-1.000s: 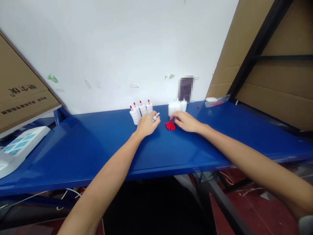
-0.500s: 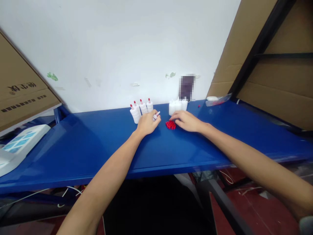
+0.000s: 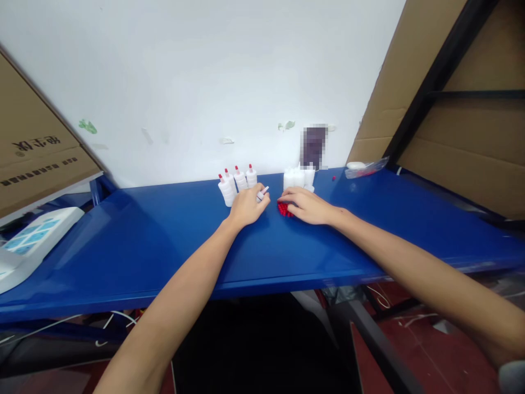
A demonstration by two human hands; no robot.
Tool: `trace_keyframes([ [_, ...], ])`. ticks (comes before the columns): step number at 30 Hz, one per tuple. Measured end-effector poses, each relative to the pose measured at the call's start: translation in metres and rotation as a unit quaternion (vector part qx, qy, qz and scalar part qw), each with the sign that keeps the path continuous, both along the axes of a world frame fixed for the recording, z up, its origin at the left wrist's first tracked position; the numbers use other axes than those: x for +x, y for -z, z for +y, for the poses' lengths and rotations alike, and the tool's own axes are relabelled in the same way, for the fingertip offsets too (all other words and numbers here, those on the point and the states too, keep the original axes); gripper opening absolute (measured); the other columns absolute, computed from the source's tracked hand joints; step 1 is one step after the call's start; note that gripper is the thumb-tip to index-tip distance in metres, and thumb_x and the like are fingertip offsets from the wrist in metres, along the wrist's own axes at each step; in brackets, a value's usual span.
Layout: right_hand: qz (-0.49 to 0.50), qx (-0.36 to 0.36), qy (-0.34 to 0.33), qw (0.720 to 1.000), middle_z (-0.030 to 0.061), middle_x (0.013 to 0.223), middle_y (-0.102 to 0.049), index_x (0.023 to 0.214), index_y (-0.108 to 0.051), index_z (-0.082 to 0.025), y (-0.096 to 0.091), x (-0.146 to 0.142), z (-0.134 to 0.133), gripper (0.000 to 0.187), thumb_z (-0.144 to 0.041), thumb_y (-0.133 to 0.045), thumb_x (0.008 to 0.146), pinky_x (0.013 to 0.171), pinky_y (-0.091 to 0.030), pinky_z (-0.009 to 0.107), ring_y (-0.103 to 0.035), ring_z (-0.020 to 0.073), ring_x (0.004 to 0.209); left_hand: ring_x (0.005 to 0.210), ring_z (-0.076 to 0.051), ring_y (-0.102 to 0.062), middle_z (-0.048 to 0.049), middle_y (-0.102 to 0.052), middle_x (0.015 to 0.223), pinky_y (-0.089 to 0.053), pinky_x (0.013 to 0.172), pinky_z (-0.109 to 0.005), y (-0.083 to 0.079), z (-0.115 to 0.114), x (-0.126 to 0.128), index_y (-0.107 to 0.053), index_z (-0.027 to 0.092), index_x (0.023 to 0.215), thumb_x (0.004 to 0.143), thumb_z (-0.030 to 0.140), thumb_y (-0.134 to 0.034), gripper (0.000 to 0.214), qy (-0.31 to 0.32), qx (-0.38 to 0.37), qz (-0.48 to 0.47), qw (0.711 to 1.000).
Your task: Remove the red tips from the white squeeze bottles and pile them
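My left hand (image 3: 246, 207) rests on the blue table (image 3: 164, 246) with its fingers wrapped round a small white bottle (image 3: 262, 193) whose nozzle pokes out to the right. My right hand (image 3: 304, 203) lies over a pile of small red caps (image 3: 282, 209), fingertips curled down onto them; what they pinch is hidden. Behind my left hand stand several white bottles with red caps (image 3: 237, 182). Behind my right hand stand uncapped white bottles (image 3: 297, 177).
A white scale with a keypad (image 3: 28, 243) sits at the table's left end under a cardboard box (image 3: 33, 153). A plastic bag (image 3: 363, 168) and a stray red cap (image 3: 333, 178) lie at the back right. Cardboard and a black frame rise on the right.
My right hand has slid left over the red caps, covering most of the pile. My left hand and its bottle have barely moved.
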State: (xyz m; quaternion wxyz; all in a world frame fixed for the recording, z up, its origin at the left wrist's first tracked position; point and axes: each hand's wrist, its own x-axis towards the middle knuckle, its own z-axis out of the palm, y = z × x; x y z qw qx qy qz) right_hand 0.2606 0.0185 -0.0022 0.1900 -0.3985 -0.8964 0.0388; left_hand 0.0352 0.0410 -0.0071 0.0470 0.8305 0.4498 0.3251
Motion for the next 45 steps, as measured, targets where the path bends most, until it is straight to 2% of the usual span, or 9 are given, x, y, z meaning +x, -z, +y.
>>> trace_keyframes([
  [16, -0.018, 0.032, 0.000, 0.999, 0.0130, 0.109, -0.070, 0.109, -0.073, -0.015, -0.004, -0.005, -0.007, 0.033, -0.018, -0.045, 0.092, 0.095, -0.045, 0.045, -0.061, 0.0294, 0.103, 0.068, -0.020, -0.061, -0.0031, -0.067, 0.077, -0.041, 0.067, -0.030, 0.001, 0.001, 0.000, -0.064, 0.020, 0.094, 0.096, 0.038, -0.048, 0.023, 0.004, 0.000, -0.004, 1.000],
  [22, 0.042, 0.057, 0.010, 0.997, 0.0118, 0.108, -0.070, 0.111, -0.071, -0.017, -0.006, -0.002, -0.007, 0.032, -0.017, -0.046, 0.090, 0.095, -0.045, 0.043, -0.060, 0.0282, 0.105, 0.070, -0.020, -0.062, -0.0037, -0.069, 0.079, -0.043, 0.067, -0.031, 0.000, -0.002, 0.001, -0.064, 0.020, 0.097, 0.097, 0.037, -0.048, 0.023, 0.005, 0.010, 0.006, 1.000],
  [26, 0.119, 0.064, 0.023, 0.991, 0.0088, 0.094, -0.072, 0.095, -0.072, -0.017, -0.009, -0.003, -0.009, 0.026, -0.026, -0.047, 0.095, 0.087, -0.045, 0.038, -0.062, 0.0242, 0.091, 0.082, -0.023, -0.067, -0.0059, -0.074, 0.093, -0.045, 0.071, -0.031, -0.006, -0.012, 0.006, -0.064, 0.020, 0.106, 0.097, 0.035, -0.049, 0.023, 0.030, 0.022, 0.027, 0.999],
  [30, 0.194, 0.008, 0.058, 0.979, 0.0027, 0.071, -0.069, 0.085, -0.071, -0.018, -0.015, -0.008, -0.017, 0.036, -0.044, -0.050, 0.097, 0.067, -0.042, 0.031, -0.057, 0.0168, 0.064, 0.085, -0.023, -0.068, -0.0067, -0.074, 0.099, -0.046, 0.070, -0.030, -0.013, -0.023, 0.013, -0.063, 0.021, 0.115, 0.097, 0.036, -0.050, 0.026, 0.069, 0.032, 0.063, 0.995],
  [33, 0.218, -0.009, 0.064, 0.974, 0.0020, 0.069, -0.068, 0.084, -0.070, -0.019, -0.018, -0.013, -0.024, 0.038, -0.049, -0.051, 0.096, 0.066, -0.042, 0.029, -0.057, 0.0164, 0.064, 0.084, -0.023, -0.068, -0.0078, -0.074, 0.100, -0.047, 0.070, -0.030, -0.015, -0.027, 0.016, -0.061, 0.020, 0.121, 0.099, 0.040, -0.051, 0.031, 0.088, 0.026, 0.081, 0.992],
  [36, 0.232, -0.017, 0.067, 0.970, 0.0021, 0.071, -0.068, 0.088, -0.067, -0.019, -0.019, -0.013, -0.025, 0.036, -0.049, -0.049, 0.096, 0.066, -0.043, 0.029, -0.057, 0.0171, 0.064, 0.085, -0.023, -0.068, -0.0080, -0.073, 0.100, -0.048, 0.072, -0.030, -0.014, -0.025, 0.016, -0.050, 0.021, 0.141, 0.098, 0.049, -0.054, 0.052, 0.096, 0.008, 0.078, 0.992],
  [38, 0.232, 0.007, 0.093, 0.968, 0.0022, 0.069, -0.066, 0.088, -0.065, -0.020, -0.021, -0.007, -0.021, 0.035, -0.048, -0.046, 0.098, 0.066, -0.042, 0.029, -0.056, 0.0176, 0.063, 0.081, -0.023, -0.068, -0.0061, -0.073, 0.094, -0.048, 0.073, -0.031, -0.013, -0.021, 0.014, -0.035, 0.023, 0.155, 0.097, 0.054, -0.054, 0.069, 0.093, -0.013, 0.076, 0.993],
  [40, 0.218, 0.067, 0.153, 0.962, 0.0036, 0.070, -0.066, 0.084, -0.062, -0.021, -0.023, 0.006, -0.013, 0.035, -0.045, -0.042, 0.099, 0.069, -0.041, 0.031, -0.057, 0.0190, 0.066, 0.077, -0.023, -0.067, -0.0045, -0.072, 0.087, -0.049, 0.073, -0.031, -0.012, -0.017, 0.012, -0.029, 0.023, 0.159, 0.099, 0.050, -0.049, 0.069, 0.092, -0.032, 0.082, 0.992],
  [45, 0.134, 0.150, 0.312, 0.929, 0.0059, 0.074, -0.067, 0.087, -0.062, -0.021, -0.024, 0.047, 0.010, 0.033, -0.042, -0.040, 0.100, 0.091, -0.037, 0.042, -0.060, 0.0243, 0.073, 0.080, -0.025, -0.068, -0.0056, -0.074, 0.093, -0.050, 0.074, -0.034, -0.013, -0.008, 0.006, -0.050, 0.028, 0.149, 0.099, 0.035, -0.039, 0.051, 0.103, -0.073, 0.128, 0.984],
])
